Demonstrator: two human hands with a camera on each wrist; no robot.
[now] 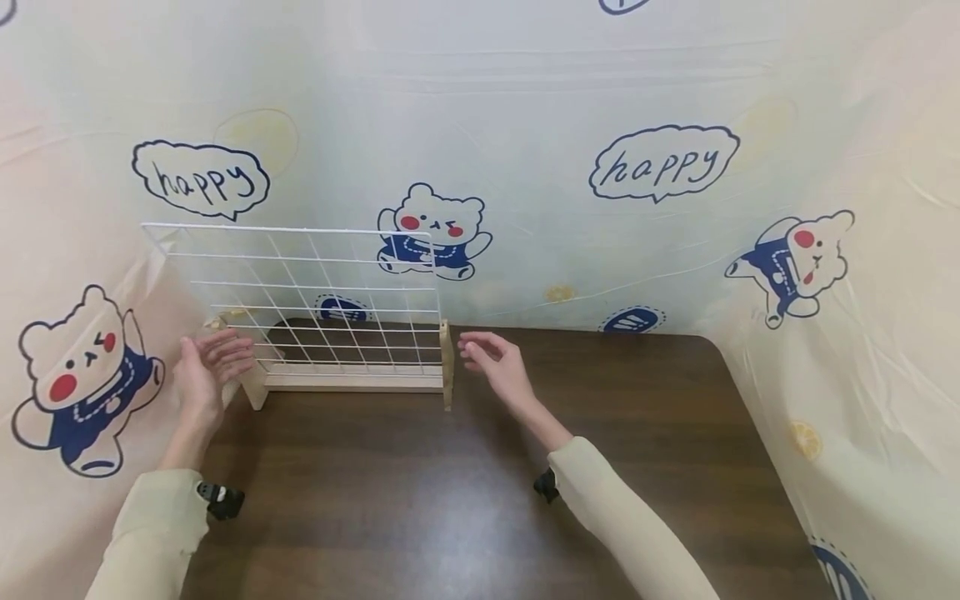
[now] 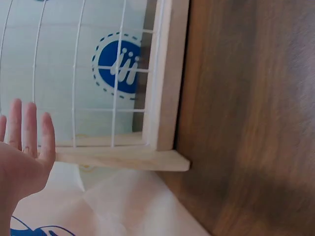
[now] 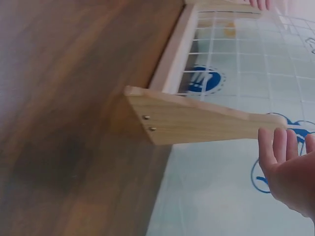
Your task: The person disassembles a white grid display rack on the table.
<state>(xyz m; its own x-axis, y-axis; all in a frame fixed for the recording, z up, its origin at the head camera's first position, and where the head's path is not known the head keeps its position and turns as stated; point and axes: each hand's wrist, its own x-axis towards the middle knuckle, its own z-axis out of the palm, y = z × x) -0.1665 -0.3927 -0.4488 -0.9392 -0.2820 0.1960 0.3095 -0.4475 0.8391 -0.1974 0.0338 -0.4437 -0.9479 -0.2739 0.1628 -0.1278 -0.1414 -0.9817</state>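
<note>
A white wire grid (image 1: 337, 287) stands upright in a pale wooden frame at the table's back left. Its wooden base bar (image 1: 352, 383) joins two tapered side pieces. My left hand (image 1: 202, 375) is beside the left side piece (image 1: 257, 390), palm turned inward and fingers extended. Just off the right side piece (image 1: 447, 367) is my right hand (image 1: 498, 362), its fingers loosely bent. In the right wrist view two screw heads show low on that side piece (image 3: 197, 118), and my fingertips overlap its upper end. Neither hand holds anything.
A dark brown wooden table (image 1: 450, 483) lies under the rack. Pale cloth (image 1: 525, 100) printed with cartoon bears and "happy" bubbles hangs along the back and both sides. Small black cameras (image 1: 221, 500) are strapped at both wrists.
</note>
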